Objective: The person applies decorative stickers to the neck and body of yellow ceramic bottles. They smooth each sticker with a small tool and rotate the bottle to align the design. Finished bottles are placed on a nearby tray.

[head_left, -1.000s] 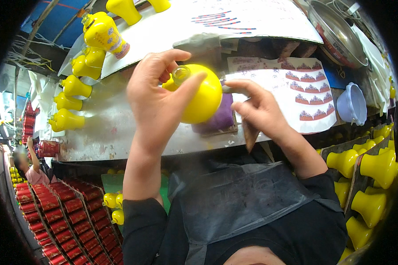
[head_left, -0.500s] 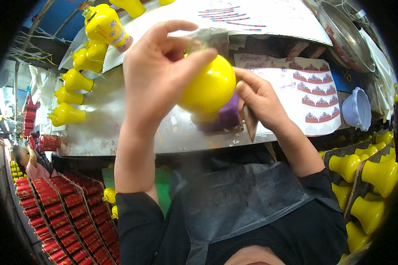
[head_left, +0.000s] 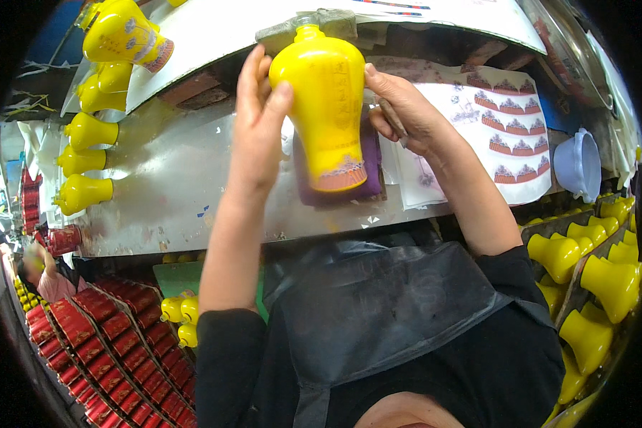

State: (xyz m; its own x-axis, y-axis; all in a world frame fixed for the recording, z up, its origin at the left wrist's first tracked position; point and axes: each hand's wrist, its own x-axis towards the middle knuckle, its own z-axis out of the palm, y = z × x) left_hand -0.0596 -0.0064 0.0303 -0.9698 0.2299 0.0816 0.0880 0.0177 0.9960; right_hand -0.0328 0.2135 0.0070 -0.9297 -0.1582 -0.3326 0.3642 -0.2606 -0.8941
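A yellow bottle (head_left: pixel 321 107) with a clear neck lies over a purple pad (head_left: pixel 374 160), its neck pointing away from me. Faint dark writing runs down its side, and a pink and purple patterned band circles its base. My left hand (head_left: pixel 257 135) is beside the bottle's left shoulder, fingers apart, the thumb tip at its edge. On the other side, my right hand (head_left: pixel 410 107) touches the bottle with a fingertip. Its other fingers curl around a thin, flat, dark scraper-like tool (head_left: pixel 392 120).
Decal sheets (head_left: pixel 510 135) lie right of the pad, near a pale blue basin (head_left: pixel 576 167). A grey cloth (head_left: pixel 335 23) rests behind the bottle. Yellow bottles (head_left: pixel 85 192) line the table's left; more fill racks (head_left: pixel 595 285) at right. Red boxes (head_left: pixel 114 342) are stacked lower left, near another person (head_left: pixel 50 278).
The bottle has turned from end-on to lengthwise, now over the pad with its neck away from me. My left hand has left the neck and moved to the bottle's left side.
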